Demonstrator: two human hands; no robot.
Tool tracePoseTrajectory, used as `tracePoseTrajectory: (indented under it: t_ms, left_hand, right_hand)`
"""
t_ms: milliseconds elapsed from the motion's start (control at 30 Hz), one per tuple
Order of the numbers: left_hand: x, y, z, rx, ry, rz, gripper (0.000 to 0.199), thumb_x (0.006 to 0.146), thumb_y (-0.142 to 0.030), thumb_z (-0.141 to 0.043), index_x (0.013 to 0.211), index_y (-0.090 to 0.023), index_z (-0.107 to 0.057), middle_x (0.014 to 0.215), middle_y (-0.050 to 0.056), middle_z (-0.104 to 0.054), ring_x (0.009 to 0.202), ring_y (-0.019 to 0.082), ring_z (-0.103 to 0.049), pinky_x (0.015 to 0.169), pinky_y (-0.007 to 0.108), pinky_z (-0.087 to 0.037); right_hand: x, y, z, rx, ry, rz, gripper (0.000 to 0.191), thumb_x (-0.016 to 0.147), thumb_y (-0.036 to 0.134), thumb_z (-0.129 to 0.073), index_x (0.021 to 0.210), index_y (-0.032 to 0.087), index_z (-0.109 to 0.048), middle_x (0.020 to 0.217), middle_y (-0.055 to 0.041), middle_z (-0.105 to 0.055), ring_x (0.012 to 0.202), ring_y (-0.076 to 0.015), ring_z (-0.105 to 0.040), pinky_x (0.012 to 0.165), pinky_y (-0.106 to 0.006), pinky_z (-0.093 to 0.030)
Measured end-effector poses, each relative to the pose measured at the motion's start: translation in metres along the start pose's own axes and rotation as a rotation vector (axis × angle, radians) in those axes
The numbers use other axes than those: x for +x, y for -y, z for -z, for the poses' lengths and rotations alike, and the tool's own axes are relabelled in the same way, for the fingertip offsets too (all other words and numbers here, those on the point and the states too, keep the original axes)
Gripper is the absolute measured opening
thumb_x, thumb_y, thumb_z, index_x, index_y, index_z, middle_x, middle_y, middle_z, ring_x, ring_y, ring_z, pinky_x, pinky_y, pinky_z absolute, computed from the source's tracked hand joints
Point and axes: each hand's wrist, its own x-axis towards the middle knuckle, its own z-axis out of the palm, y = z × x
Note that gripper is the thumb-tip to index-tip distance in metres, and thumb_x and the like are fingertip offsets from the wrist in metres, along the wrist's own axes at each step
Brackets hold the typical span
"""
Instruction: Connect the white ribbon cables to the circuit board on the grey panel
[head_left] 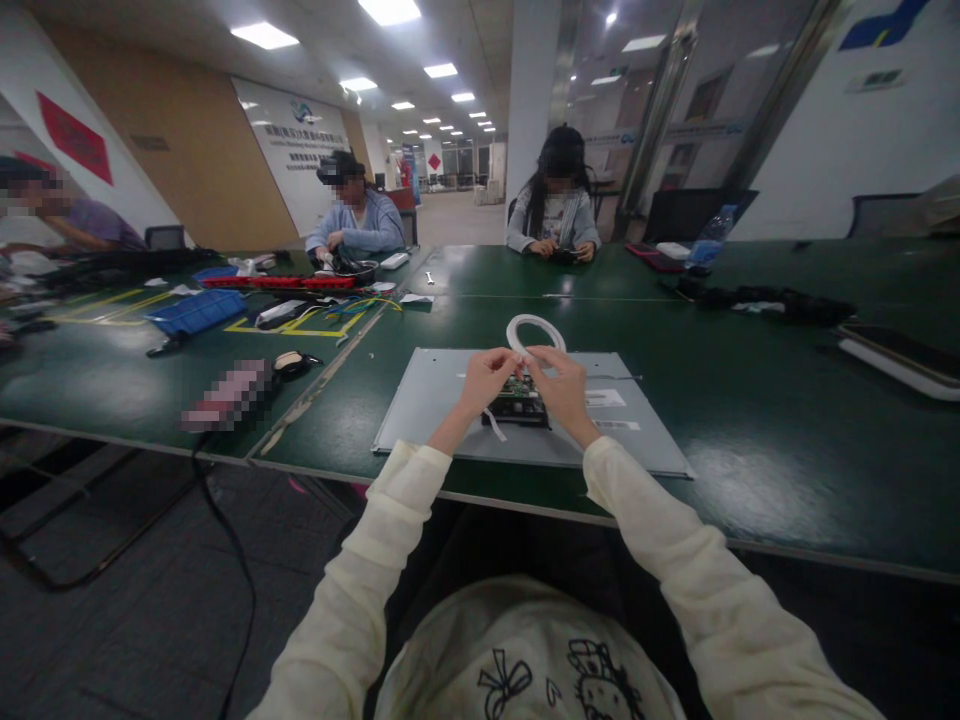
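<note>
Just above a grey metal panel (431,400), my two hands meet at the lower edge of a roll of white tape (513,330). My right hand (562,385) is closed with its fingertips on the roll, which stands up behind the fingers. Pinched closed, my left hand (487,378) touches the tape at the same spot; the exact grip is hidden. Under the hands a green circuit board in a black frame (517,410) lies on the panel. A loose white strip (496,427) sticks out at its left front.
Across the green table (765,440) sit two people (360,215) (555,195) with objects in their hands. At left are a blue bin (196,312), a blurred pink item (229,395) and wires (371,305). A bottle (712,235) and a phone-like slab (904,360) are at right.
</note>
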Motion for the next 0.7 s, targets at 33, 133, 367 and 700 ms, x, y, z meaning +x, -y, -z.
tracePoseTrajectory:
  t_ms: [33, 133, 367, 700]
  left_hand:
    - [0.0, -0.001, 0.0, 0.02, -0.002, -0.008, 0.03, 0.082, -0.039, -0.052, 0.068, -0.014, -0.062, 0.062, 0.0, -0.06, 0.06, 0.01, -0.055, 0.063, 0.022, -0.045]
    - [-0.001, -0.004, -0.001, 0.073, -0.004, -0.017, 0.03, 0.082, -0.039, -0.051, 0.069, -0.014, -0.062, 0.062, 0.0, -0.061, 0.06, 0.01, -0.055, 0.062, 0.022, -0.044]
    - [0.002, -0.004, 0.011, 0.09, -0.161, -0.015, 0.029, 0.084, -0.038, -0.048, 0.07, -0.015, -0.059, 0.06, -0.001, -0.057, 0.056, 0.008, -0.053, 0.057, 0.02, -0.042]
    - [-0.007, 0.007, 0.012, 0.855, 0.107, -0.378, 0.024, 0.09, -0.025, -0.039, 0.08, -0.016, -0.059, 0.078, 0.005, -0.061, 0.078, 0.016, -0.055, 0.073, 0.028, -0.042]
  right_hand:
    - [0.0, 0.001, 0.0, -0.006, 0.003, -0.005, 0.025, 0.083, 0.035, -0.051, 0.091, 0.018, -0.069, 0.094, -0.0073, -0.069, 0.089, -0.0191, -0.062, 0.085, -0.034, -0.047]
    - [0.001, 0.002, -0.002, -0.024, 0.013, -0.028, 0.026, 0.083, 0.037, -0.051, 0.09, 0.019, -0.068, 0.095, -0.0067, -0.069, 0.091, -0.0198, -0.062, 0.086, -0.035, -0.047]
    - [0.009, -0.038, 0.014, -0.06, -0.153, -0.269, 0.036, 0.082, 0.042, -0.049, 0.093, 0.014, -0.068, 0.085, -0.0098, -0.07, 0.079, -0.0222, -0.065, 0.078, -0.035, -0.047]
    - [0.006, -0.043, 0.003, -0.198, 0.142, -0.139, 0.033, 0.083, 0.04, -0.046, 0.091, 0.018, -0.069, 0.092, -0.0075, -0.069, 0.085, -0.0218, -0.063, 0.079, -0.034, -0.045]
